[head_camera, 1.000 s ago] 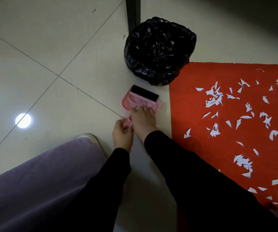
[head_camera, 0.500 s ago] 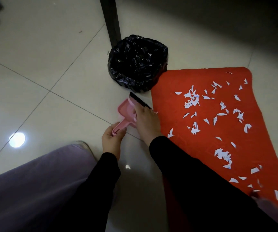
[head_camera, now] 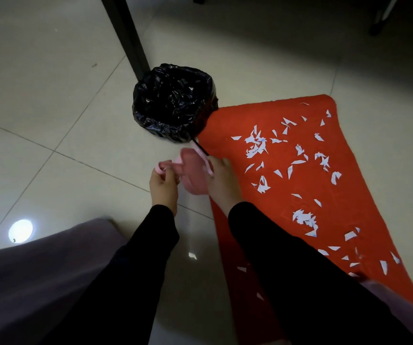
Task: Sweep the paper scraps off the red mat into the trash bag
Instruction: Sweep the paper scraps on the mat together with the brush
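A pink dustpan (head_camera: pixel 192 174) is held just above the tiled floor (head_camera: pixel 51 100), at the near left edge of the red mat (head_camera: pixel 287 195). Its handle is gripped by the left hand (head_camera: pixel 161 183), fingers curled closed around it. The right hand (head_camera: pixel 221 181) is closed on a small brush (head_camera: pixel 204 155), whose black bristles are seen edge-on just beside the dustpan's rim. White paper scraps (head_camera: pixel 257 145) are scattered over the mat in several clusters, and a few are seen on the floor near the sleeves. The black trash bag (head_camera: pixel 173 103) stands open, touching the mat's far left corner, just beyond the brush. A dark post (head_camera: pixel 125 33) rises directly behind the bag.
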`<control>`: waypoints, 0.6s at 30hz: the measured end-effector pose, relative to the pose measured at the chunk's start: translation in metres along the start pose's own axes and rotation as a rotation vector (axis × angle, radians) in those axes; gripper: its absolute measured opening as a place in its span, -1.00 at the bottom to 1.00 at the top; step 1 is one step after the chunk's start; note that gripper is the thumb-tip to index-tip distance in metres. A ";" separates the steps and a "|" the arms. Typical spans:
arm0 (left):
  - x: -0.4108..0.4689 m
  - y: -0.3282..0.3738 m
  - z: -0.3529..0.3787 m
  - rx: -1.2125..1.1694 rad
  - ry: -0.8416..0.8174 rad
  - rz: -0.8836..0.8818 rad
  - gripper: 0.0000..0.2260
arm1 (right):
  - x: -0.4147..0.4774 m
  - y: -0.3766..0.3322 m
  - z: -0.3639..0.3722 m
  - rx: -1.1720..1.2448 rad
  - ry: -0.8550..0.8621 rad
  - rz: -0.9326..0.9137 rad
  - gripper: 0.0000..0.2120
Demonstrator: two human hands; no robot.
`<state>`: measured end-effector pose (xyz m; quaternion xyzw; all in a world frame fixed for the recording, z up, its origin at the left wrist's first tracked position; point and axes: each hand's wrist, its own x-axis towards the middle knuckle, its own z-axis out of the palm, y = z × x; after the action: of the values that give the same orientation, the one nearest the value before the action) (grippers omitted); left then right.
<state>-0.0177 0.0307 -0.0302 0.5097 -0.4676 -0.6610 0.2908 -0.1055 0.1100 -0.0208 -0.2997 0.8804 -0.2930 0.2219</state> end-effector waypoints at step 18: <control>0.018 -0.005 0.037 0.309 -0.026 0.148 -0.89 | -0.012 0.062 -0.034 0.498 0.232 0.429 -0.83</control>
<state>-0.0578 0.0286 -0.0407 0.5040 -0.6037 -0.5645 0.2507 -0.1412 0.1714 -0.0337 -0.0092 0.8442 -0.4776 0.2432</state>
